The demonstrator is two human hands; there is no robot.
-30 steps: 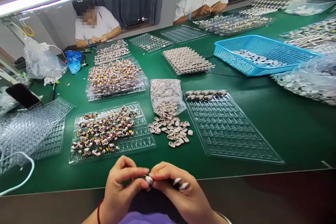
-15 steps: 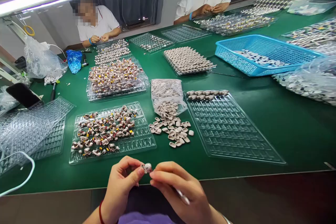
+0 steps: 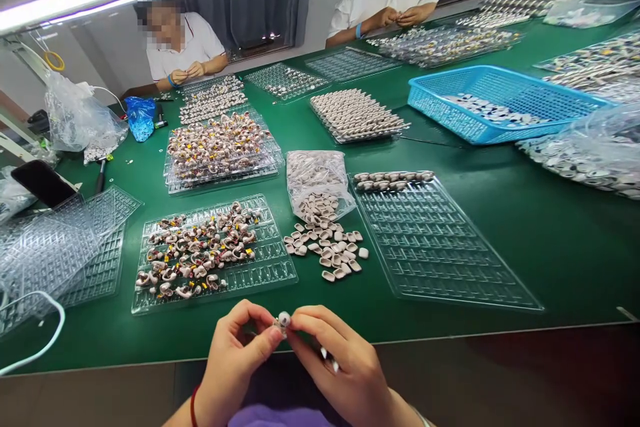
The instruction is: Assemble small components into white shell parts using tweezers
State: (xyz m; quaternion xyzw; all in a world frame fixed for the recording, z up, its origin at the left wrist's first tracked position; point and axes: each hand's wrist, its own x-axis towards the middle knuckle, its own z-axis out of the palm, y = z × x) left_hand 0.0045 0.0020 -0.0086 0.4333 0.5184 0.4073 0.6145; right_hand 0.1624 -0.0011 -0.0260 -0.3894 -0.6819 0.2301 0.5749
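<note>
Near the table's front edge, my left hand (image 3: 244,340) pinches a small pale earbud part (image 3: 284,319) between thumb and index finger. The fingertips of my right hand (image 3: 343,350) close on the same part from the other side. A slim, shiny tool (image 3: 330,360) is tucked under the right hand's fingers; most of it is hidden, so its kind cannot be told. Ahead on the left, a clear tray (image 3: 267,273) carries beige earbud parts (image 3: 200,247) with red and yellow bits. Loose beige shells (image 3: 337,253) spill from a plastic bag (image 3: 317,173) ahead.
To the right lies a clear slotted tray (image 3: 450,253) with beige pieces along its far row. Stacked trays (image 3: 220,147), a blue basket (image 3: 440,110) and a phone (image 3: 45,181) are farther off. Two people (image 3: 185,47) work across the green table (image 3: 500,180).
Both hands have shifted slightly, and the earbud part has been turned between the fingertips. The tool under my right hand's fingers sits at a different angle.
</note>
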